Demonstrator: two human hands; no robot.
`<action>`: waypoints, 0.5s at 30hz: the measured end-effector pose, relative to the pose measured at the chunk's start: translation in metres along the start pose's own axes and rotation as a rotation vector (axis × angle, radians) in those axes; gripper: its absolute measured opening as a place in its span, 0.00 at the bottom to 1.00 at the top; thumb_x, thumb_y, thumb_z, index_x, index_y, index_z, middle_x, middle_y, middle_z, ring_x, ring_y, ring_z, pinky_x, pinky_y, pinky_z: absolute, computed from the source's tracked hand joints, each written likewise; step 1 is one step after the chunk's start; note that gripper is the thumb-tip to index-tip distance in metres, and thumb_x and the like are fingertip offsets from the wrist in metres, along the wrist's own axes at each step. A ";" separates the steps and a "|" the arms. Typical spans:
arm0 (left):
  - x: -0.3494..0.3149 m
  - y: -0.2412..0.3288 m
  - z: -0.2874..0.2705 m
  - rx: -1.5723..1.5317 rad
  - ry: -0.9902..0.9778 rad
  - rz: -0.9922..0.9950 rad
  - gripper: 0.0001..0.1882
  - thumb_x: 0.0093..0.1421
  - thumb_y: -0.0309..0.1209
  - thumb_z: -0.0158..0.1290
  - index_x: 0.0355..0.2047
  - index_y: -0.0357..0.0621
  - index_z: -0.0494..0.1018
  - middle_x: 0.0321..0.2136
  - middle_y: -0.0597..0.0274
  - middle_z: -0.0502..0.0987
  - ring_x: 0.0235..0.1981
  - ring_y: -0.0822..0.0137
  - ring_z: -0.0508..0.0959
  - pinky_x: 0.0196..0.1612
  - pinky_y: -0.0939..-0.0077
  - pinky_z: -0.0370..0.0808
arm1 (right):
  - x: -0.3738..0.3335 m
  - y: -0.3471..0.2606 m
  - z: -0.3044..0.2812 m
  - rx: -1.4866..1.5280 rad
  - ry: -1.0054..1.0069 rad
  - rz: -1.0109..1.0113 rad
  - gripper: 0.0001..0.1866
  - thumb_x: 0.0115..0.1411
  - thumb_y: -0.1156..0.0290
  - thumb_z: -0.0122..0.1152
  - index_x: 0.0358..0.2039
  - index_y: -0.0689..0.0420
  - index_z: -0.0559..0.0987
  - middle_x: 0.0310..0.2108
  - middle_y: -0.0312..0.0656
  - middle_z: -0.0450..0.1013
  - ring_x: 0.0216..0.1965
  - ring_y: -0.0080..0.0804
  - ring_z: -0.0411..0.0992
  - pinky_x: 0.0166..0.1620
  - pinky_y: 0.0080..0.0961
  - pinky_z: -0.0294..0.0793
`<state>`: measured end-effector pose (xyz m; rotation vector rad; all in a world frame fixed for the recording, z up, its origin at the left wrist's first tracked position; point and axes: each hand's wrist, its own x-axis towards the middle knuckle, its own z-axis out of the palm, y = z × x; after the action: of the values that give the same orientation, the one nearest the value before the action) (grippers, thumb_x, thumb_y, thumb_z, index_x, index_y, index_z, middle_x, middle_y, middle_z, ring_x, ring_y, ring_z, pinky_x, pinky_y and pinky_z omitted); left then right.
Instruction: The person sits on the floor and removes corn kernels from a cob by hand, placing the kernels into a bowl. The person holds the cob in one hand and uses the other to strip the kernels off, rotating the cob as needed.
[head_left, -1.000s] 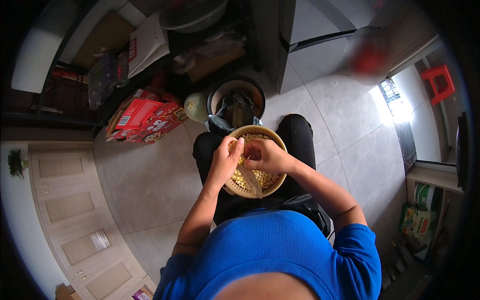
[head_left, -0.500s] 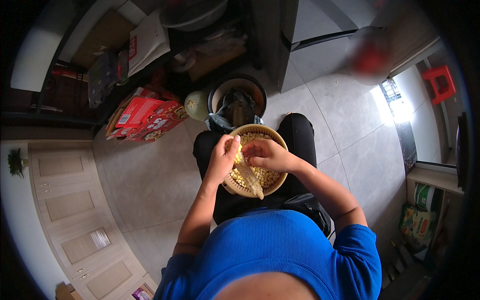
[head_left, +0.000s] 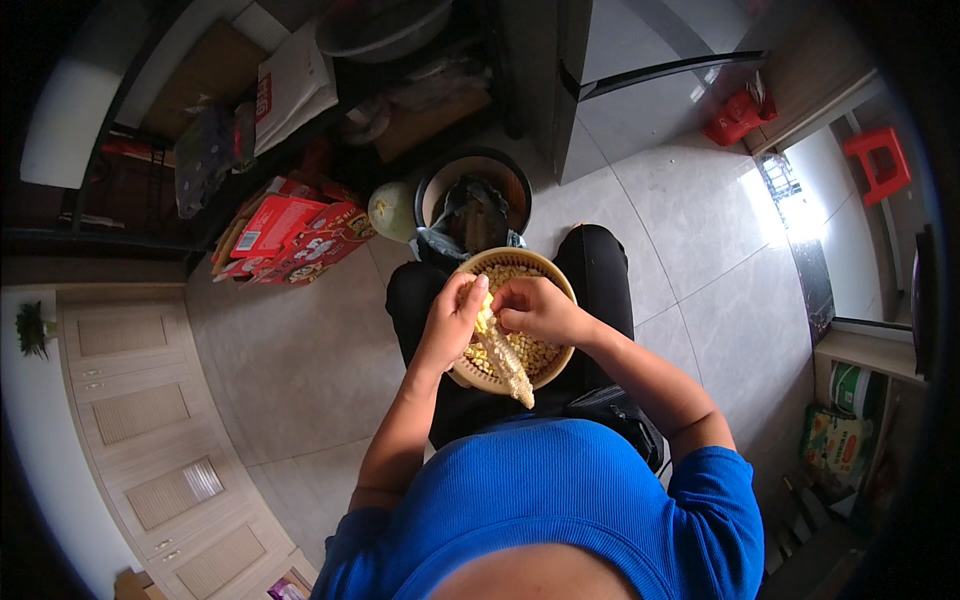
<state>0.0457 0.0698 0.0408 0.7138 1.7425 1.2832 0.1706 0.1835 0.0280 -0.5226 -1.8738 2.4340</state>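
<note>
An ear of corn point(head_left: 508, 362) slants over a round tan basket point(head_left: 566, 290) on my lap. Its lower length is stripped to the pale cob, while yellow kernels still cover the upper end. My left hand point(head_left: 452, 322) is closed round that upper end. My right hand point(head_left: 543, 311) has its fingers curled against the kernels, thumb and fingertips pressed in; whether a loose kernel sits between them is hidden. Loose corn kernels point(head_left: 541, 354) lie in the basket beneath both hands.
Beyond my knees stands a bin point(head_left: 520, 180) with a dark liner, beside a pale green melon point(head_left: 391, 212). Red cartons point(head_left: 300, 235) lie left by a dark shelf. A fridge point(head_left: 640, 110), red bag point(head_left: 741, 113) and red stool point(head_left: 878, 165) are at right.
My right fingers have drawn in closer to the cob, from more spread to curled. The ear's bare end has shifted slightly toward me and right.
</note>
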 end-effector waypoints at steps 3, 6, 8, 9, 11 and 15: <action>0.001 -0.004 -0.003 -0.058 0.011 -0.021 0.12 0.63 0.38 0.44 0.31 0.41 0.68 0.24 0.73 0.67 0.26 0.83 0.63 0.30 0.88 0.62 | -0.001 0.000 0.001 0.040 0.024 -0.029 0.10 0.53 0.78 0.51 0.37 0.67 0.71 0.29 0.39 0.71 0.33 0.23 0.70 0.39 0.19 0.70; 0.001 -0.002 -0.008 -0.172 0.001 -0.096 0.14 0.63 0.40 0.41 0.33 0.43 0.68 0.23 0.73 0.68 0.23 0.84 0.65 0.24 0.89 0.62 | -0.001 -0.002 -0.001 -0.009 0.063 0.020 0.10 0.54 0.77 0.50 0.38 0.66 0.71 0.31 0.39 0.71 0.34 0.24 0.70 0.40 0.19 0.70; -0.004 0.009 -0.017 -0.338 -0.059 -0.262 0.14 0.64 0.42 0.39 0.33 0.45 0.68 0.22 0.73 0.68 0.20 0.84 0.67 0.20 0.91 0.62 | -0.003 0.010 -0.001 -0.441 0.082 -0.126 0.10 0.55 0.77 0.50 0.38 0.65 0.71 0.31 0.38 0.71 0.35 0.23 0.70 0.40 0.20 0.70; -0.005 0.012 -0.021 -0.369 -0.093 -0.318 0.14 0.64 0.41 0.39 0.32 0.45 0.67 0.22 0.73 0.67 0.23 0.84 0.66 0.24 0.89 0.65 | -0.004 0.014 0.000 -0.656 0.091 -0.199 0.10 0.55 0.77 0.49 0.38 0.65 0.71 0.32 0.38 0.71 0.35 0.23 0.70 0.40 0.20 0.70; -0.005 0.011 -0.020 -0.368 -0.086 -0.255 0.13 0.64 0.40 0.39 0.32 0.44 0.67 0.23 0.73 0.67 0.24 0.84 0.66 0.26 0.89 0.65 | -0.008 0.008 0.006 -0.438 0.206 -0.181 0.10 0.56 0.75 0.50 0.38 0.64 0.71 0.31 0.37 0.71 0.35 0.22 0.70 0.40 0.19 0.70; -0.003 0.002 -0.018 -0.390 -0.063 -0.137 0.13 0.65 0.38 0.39 0.31 0.43 0.67 0.24 0.72 0.67 0.26 0.83 0.65 0.30 0.88 0.64 | -0.008 -0.007 0.015 -0.081 0.185 -0.092 0.08 0.56 0.73 0.54 0.35 0.62 0.71 0.30 0.35 0.69 0.34 0.17 0.68 0.39 0.16 0.68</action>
<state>0.0317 0.0596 0.0453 0.3980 1.4064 1.4322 0.1726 0.1695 0.0401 -0.6268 -1.8822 2.1782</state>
